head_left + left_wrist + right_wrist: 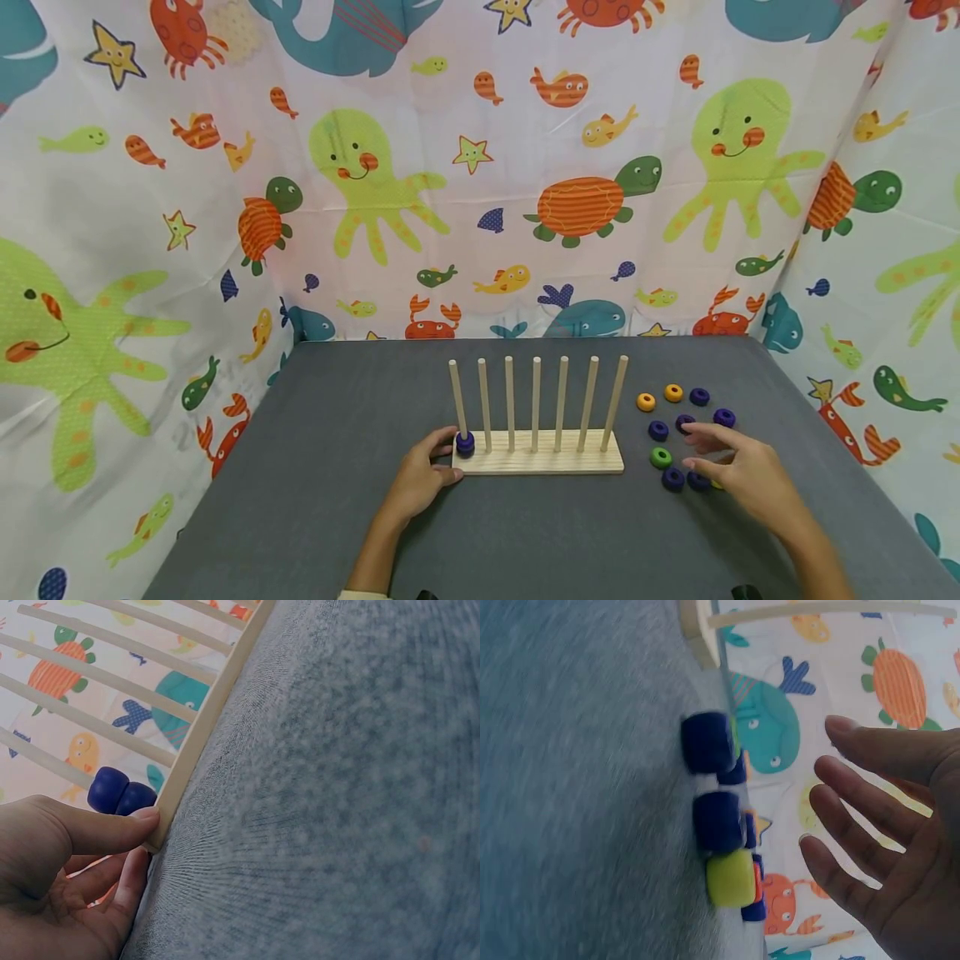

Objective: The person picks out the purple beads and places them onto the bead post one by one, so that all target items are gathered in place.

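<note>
A pale wooden peg board [540,458] with several upright pegs stands on the table. My left hand [422,479] grips its left end, the thumb at the front edge and the fingers behind, as the left wrist view shows. Two dark blue beads [120,792] sit stacked low on the leftmost peg. My right hand [738,467] hovers over the loose beads to the right of the board, fingers apart and nothing between them. Beneath and around it lie several dark blue beads [672,478], a green bead [661,457] and a yellow bead [731,878] partly hidden by the hand in the head view.
Two orange beads [673,392] lie farther back, beyond the blue ones. The grey tabletop [322,433] ends at a curtain [480,200] printed with sea animals, which surrounds it at the back and sides.
</note>
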